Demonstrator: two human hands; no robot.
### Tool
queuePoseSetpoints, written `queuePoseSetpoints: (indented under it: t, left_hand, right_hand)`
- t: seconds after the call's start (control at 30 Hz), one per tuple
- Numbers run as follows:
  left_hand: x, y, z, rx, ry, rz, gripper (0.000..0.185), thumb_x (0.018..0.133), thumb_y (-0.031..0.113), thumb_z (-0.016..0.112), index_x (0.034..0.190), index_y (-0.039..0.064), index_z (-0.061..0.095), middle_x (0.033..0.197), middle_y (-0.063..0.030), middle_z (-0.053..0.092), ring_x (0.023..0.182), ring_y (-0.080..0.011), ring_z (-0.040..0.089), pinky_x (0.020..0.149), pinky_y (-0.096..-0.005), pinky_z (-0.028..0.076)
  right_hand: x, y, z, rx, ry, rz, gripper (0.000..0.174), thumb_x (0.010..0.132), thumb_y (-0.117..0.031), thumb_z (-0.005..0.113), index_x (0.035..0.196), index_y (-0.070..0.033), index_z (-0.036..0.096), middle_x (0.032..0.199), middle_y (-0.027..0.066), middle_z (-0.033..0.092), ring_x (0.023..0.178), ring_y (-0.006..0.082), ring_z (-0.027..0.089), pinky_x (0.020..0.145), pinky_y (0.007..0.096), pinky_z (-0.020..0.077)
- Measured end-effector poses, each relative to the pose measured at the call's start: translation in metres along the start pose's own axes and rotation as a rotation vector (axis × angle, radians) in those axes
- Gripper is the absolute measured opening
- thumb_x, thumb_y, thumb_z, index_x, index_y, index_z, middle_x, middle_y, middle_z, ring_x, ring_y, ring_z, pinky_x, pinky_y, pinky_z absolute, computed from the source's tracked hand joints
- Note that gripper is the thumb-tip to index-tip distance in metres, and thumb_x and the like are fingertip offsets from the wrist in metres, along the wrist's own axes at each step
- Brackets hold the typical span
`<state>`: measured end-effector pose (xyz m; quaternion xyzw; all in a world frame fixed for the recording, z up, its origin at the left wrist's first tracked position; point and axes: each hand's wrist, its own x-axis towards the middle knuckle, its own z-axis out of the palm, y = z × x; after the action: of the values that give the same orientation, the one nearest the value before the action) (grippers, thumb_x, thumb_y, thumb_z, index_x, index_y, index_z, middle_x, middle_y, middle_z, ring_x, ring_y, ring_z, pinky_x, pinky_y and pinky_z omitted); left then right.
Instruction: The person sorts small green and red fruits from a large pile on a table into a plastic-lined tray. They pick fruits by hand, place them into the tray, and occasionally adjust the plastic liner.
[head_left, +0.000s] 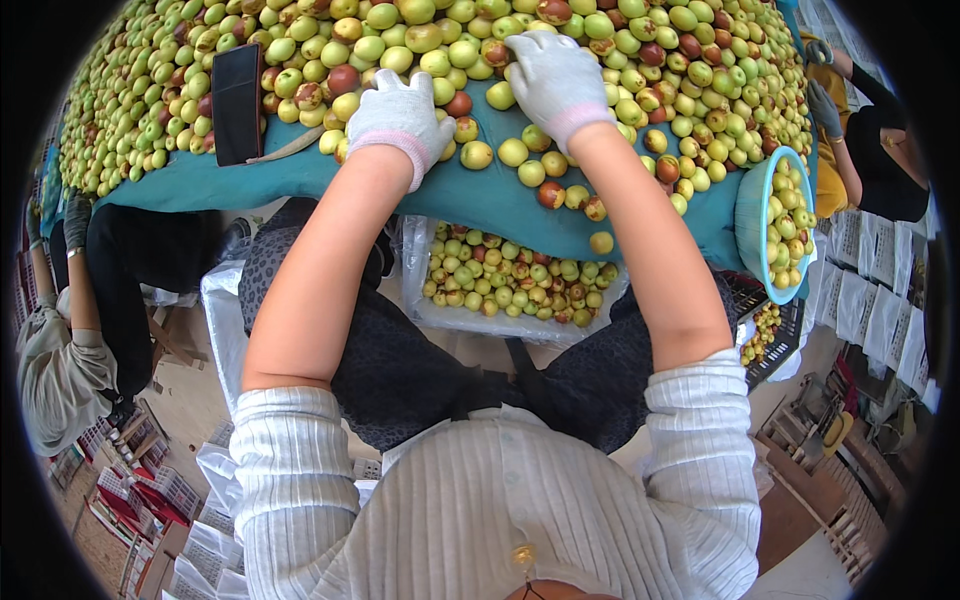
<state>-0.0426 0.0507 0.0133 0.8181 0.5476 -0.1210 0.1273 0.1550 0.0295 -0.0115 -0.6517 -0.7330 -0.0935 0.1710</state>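
Note:
A broad heap of green and reddish-brown jujubes (420, 37) covers a teal cloth (465, 199). My left hand (401, 124), in a pale knit glove, rests at the heap's near edge with its fingers spread a little over the fruit. To its right and slightly farther out, my right hand (559, 82), gloved alike, lies on the fruit with fingers bent; whether either hand grips a jujube is hidden beneath the gloves. Loose jujubes (532, 173) lie on the cloth between and below the hands. A lined crate of jujubes (517, 281) stands under the cloth's edge, between my knees.
A dark phone-like case (237, 105) lies left of my left hand. On the right, a light-blue basket (754, 217) full of jujubes tilts beside the cloth, above a black crate (780, 345). Gloved co-workers sit at far left (67, 315) and far right (862, 142).

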Motion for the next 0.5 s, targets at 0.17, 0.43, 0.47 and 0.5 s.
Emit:
queuePoseSetpoints:
  t: [0.17, 0.43, 0.47, 0.5]
  left_hand:
    - [0.003, -0.003, 0.003, -0.039, 0.021, 0.006, 0.058, 0.089, 0.04, 0.065, 0.135, 0.01, 0.048, 0.127, -0.0277, 0.05, 0.11, -0.0404, 0.062, 0.091, -0.0458, 0.055]
    - [-0.003, 0.003, 0.003, -0.031, 0.001, 0.048, 0.046, 0.092, 0.032, 0.063, 0.132, 0.012, 0.053, 0.127, -0.0191, 0.055, 0.116, -0.0335, 0.061, 0.09, -0.0453, 0.055]
    - [-0.002, 0.004, 0.004, -0.019, 0.003, 0.052, 0.045, 0.092, 0.03, 0.062, 0.132, 0.012, 0.052, 0.128, -0.0191, 0.055, 0.116, -0.0337, 0.061, 0.09, -0.0456, 0.055]
    - [-0.002, 0.005, 0.005, -0.007, 0.01, 0.058, 0.044, 0.093, 0.028, 0.062, 0.132, 0.012, 0.052, 0.128, -0.0192, 0.055, 0.116, -0.0339, 0.061, 0.09, -0.0458, 0.055]
  right_hand:
    - [0.016, -0.006, 0.006, -0.05, -0.298, 0.159, 0.024, 0.091, -0.026, 0.057, 0.109, -0.011, 0.062, 0.104, 0.0121, 0.068, 0.106, 0.031, 0.066, 0.086, 0.0458, 0.0551]
    - [-0.023, -0.001, -0.024, -0.288, -0.461, 0.137, 0.03, 0.09, -0.029, 0.06, 0.114, -0.013, 0.064, 0.116, 0.0117, 0.062, 0.1, 0.0283, 0.067, 0.084, 0.0425, 0.0566]
    - [-0.025, -0.003, -0.027, -0.291, -0.412, 0.084, 0.028, 0.09, -0.029, 0.06, 0.112, -0.012, 0.065, 0.114, 0.0117, 0.062, 0.099, 0.0279, 0.067, 0.083, 0.042, 0.0565]
    - [-0.026, -0.006, -0.03, -0.293, -0.36, 0.032, 0.026, 0.089, -0.028, 0.061, 0.11, -0.012, 0.065, 0.111, 0.0117, 0.063, 0.097, 0.0276, 0.067, 0.082, 0.0414, 0.0565]
